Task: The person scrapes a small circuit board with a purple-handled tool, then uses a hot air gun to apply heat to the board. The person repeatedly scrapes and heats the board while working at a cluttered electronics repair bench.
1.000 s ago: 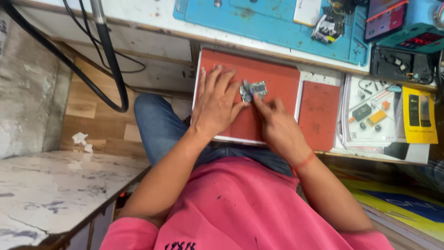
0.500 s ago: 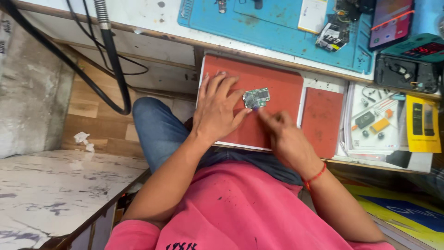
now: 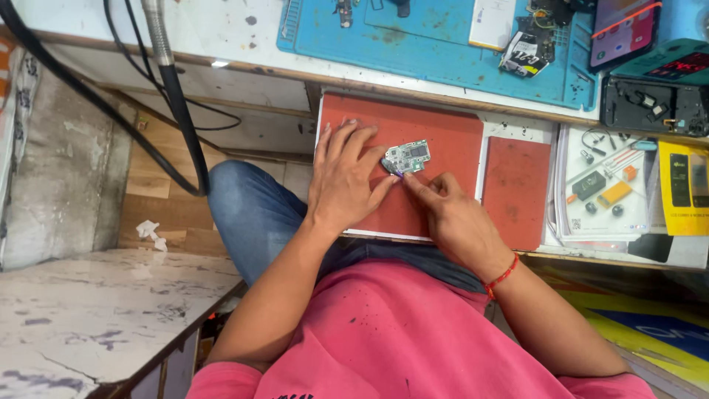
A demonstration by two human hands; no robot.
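A small grey-green circuit board [image 3: 408, 156] lies on a red work mat [image 3: 443, 133] set on a white tray. My left hand [image 3: 346, 177] rests flat on the mat with its fingers spread, the thumb tip close to the board's lower left corner. My right hand [image 3: 452, 216] is curled, with thumb and forefinger pinched at the board's lower edge, where a small dark tool tip shows. Whether the fingers grip the board or the tool I cannot tell. A red thread circles my right wrist.
A smaller red pad [image 3: 515, 191] lies right of the mat. A blue mat [image 3: 443, 52] with phone parts lies behind. Small parts on a white sheet [image 3: 602, 192], a yellow box [image 3: 683, 188], a phone [image 3: 622, 33] stand right. Black cables [image 3: 173, 103] hang left above a marble slab [image 3: 96, 318].
The view has shifted slightly. My right hand has drawn a little toward the board's lower edge; my left hand stays flat on the mat and the board lies in nearly the same place.
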